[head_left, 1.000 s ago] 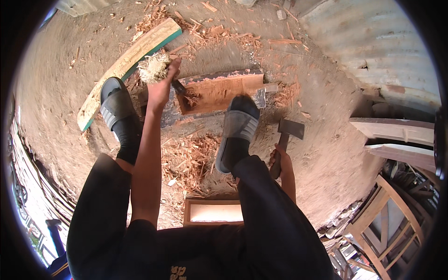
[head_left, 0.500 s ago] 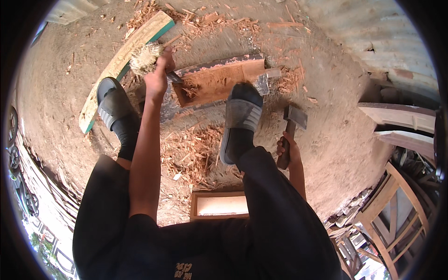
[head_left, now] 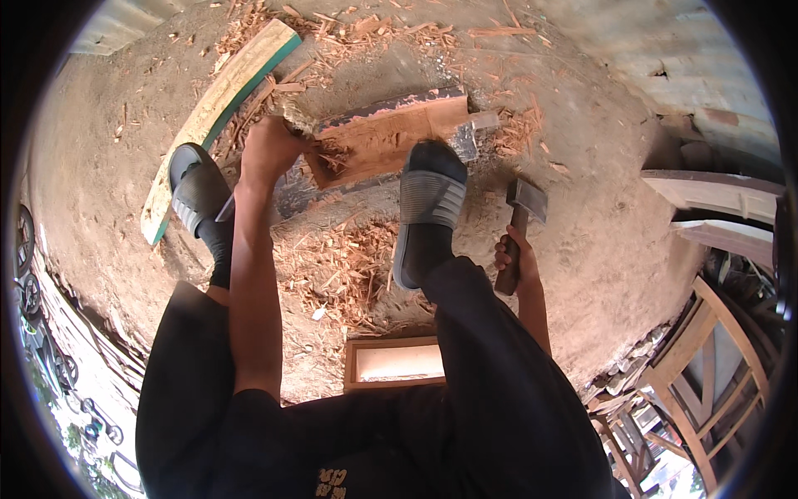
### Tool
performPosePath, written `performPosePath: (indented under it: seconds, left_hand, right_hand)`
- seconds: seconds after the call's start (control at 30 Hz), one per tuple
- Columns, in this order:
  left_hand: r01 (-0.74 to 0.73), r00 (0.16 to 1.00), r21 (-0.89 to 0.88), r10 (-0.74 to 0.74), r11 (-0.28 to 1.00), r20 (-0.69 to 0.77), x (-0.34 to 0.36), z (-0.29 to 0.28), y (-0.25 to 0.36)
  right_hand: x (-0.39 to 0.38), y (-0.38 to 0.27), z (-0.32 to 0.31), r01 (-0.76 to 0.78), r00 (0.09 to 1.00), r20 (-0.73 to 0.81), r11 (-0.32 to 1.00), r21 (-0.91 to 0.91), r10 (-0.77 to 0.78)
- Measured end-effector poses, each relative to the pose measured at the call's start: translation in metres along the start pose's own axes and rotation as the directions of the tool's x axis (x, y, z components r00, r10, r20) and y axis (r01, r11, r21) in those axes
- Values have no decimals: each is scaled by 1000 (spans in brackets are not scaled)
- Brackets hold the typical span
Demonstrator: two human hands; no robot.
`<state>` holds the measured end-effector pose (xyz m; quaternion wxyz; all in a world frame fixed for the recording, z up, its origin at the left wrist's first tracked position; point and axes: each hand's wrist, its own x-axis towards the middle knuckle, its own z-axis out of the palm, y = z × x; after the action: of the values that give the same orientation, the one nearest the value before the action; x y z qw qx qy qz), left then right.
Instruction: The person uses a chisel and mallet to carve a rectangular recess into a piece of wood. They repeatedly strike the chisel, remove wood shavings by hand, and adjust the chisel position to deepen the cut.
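Pale-topped, the mostly hidden chisel (head_left: 294,114) is clamped in left fingers (head_left: 285,135), a hatchet (head_left: 519,218) in right fingers (head_left: 503,250).

Head-worn left fisheye, facing downward, legs (head_left: 507,358) near, ground (head_left: 603,266) farther

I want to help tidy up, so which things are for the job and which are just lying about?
Seem to be for the job:
frayed-topped tool, in the left hand
broad-headed tool, in the right hand
hollowed wood piece, by the feet

Seem to be just lying about:
green-edged plank
loose wood chips
slatted wooden frame, far right
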<state>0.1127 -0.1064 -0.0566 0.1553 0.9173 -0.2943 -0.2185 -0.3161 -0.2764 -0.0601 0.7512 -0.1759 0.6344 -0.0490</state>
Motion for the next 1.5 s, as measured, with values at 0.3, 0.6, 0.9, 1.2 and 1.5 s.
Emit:
performPosePath:
  seconds: [0.3, 0.6, 0.9, 1.2, 1.5]
  left_hand:
    - [156, 983, -14, -154, 988, 95, 1, 20, -21]
    - [173, 985, -243, -169, 955, 38, -6, 12, 12]
    - [-190, 942, -955, -231, 227, -242, 1, -47, 54]
    - [-236, 972, -818, 141, 525, -190, 12, -5, 43]
    - [-210, 977, -750, 101, 627, -189, 3, -3, 44]
  right_hand:
    - [-2, 1, 2, 11, 1000, 6, 1000, 9, -11]
    - [1, 2, -1, 7, 999, 34, 1000, 17, -8]
    - [1, 2, -1, 4, 1000, 18, 1000, 6, -4]
    - [0, 2, 2, -4, 1000, 10, 1000, 3, 4]
    - [0, 3, 2, 13, 1000, 3, 1000, 4, -13]
